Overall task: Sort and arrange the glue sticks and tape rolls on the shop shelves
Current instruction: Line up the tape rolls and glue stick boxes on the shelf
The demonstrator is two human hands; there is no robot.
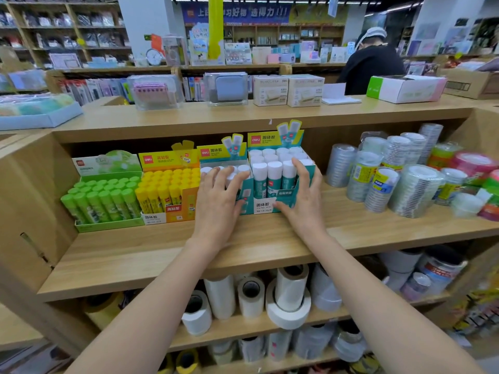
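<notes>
Several white paper and film rolls (289, 295) stand on the lower shelf, nearest the camera. Above them, both forearms reach over the front edge of the pale wooden middle shelf (162, 255).

Left hand (216, 201): fingers (232, 176) spread and gently curved, lying over the white caps of the lower teal card display box of glue sticks (213, 155). The tips reach the left wall of the neighbour.

Right hand (301, 201): fingers (299, 168) straight and close together, flat against the right wall of the taller teal card display box of white-capped glue sticks (272, 184). The thumb lies along its front foot.

Key relation: the taller box sits between the two hands, with its sticks upright. The right hand is fully on it; the left only meets its side. Whether a gap remains between the two teal boxes cannot be told, since the left hand covers the seam. Likely next move is a sideways or backward nudge, led by the right hand.

Further left sit the yellow display box of yellow-capped glue sticks (167, 190) and then the green display box of green-capped glue sticks (102, 195), in one row. To the right, well apart, are stacks of clear wrapped tape rolls (378, 174), loosely grouped.

Beyond, white cartons (289, 90) stand on the unit's top board. A person in black (370, 66) is at the back.
</notes>
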